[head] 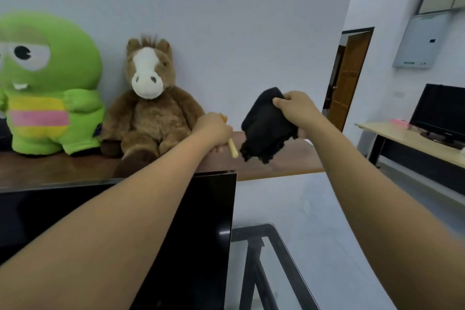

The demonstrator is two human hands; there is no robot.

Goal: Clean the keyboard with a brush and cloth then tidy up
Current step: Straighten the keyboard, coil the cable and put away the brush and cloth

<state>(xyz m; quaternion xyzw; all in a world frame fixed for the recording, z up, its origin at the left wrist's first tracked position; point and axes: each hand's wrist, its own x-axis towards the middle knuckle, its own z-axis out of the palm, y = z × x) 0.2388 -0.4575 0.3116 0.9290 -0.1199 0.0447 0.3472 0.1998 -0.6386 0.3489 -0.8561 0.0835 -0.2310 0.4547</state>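
Your left hand [213, 131] is curled round the pale handle of the brush [232, 148], whose bristles are hidden behind your fist, and your right hand [293, 108] pinches a bunched black cloth [266, 126] so that it hangs free. Both are held out over the brown shelf [281, 158] beside the plush horse [148, 106] and the green plush toy [45, 83], above the dark monitor [201, 221]. That reach suggests you are either taking the tools or putting them away here. The keyboard is out of view, so its condition cannot be told.
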